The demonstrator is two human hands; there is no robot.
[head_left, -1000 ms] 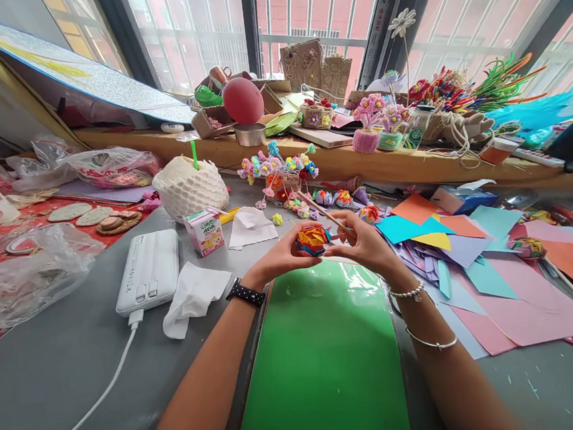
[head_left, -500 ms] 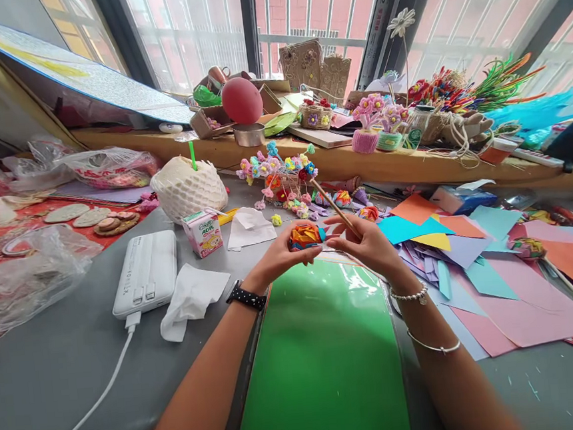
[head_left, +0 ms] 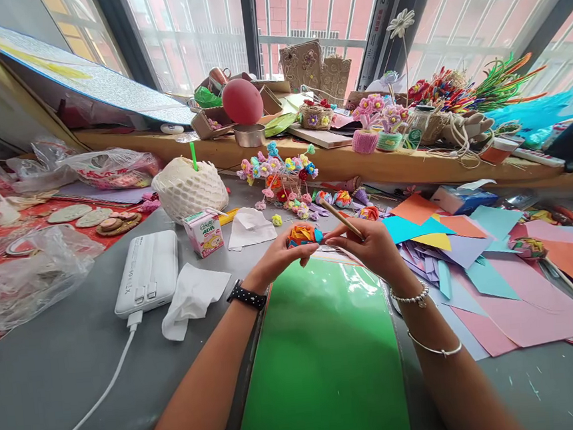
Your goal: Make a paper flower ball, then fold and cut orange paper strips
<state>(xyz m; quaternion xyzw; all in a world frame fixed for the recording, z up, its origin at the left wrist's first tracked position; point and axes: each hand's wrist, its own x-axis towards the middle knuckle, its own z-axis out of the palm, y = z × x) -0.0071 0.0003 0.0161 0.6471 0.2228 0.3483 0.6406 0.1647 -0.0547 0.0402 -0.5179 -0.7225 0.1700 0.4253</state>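
Note:
My left hand is closed around a small rounded folded-paper piece in orange, yellow and blue. A blue end of the piece points right. My right hand grips a thin wooden stick, which slants up to the left. Its fingertips also meet the blue end; whether they pinch it is hard to tell. Both hands are above the far edge of a green mat. Similar folded-paper pieces lie just beyond the hands.
On the left stand a white power bank with a cable, crumpled tissue, a drink carton and a coconut with a straw. Colored paper sheets spread at right. A flower basket stands behind the hands, before a cluttered ledge.
The paper piece has turned slightly in my left hand, and its blue end shows more. My right fingers have closed in toward that end, and the stick lies at a lower slant.

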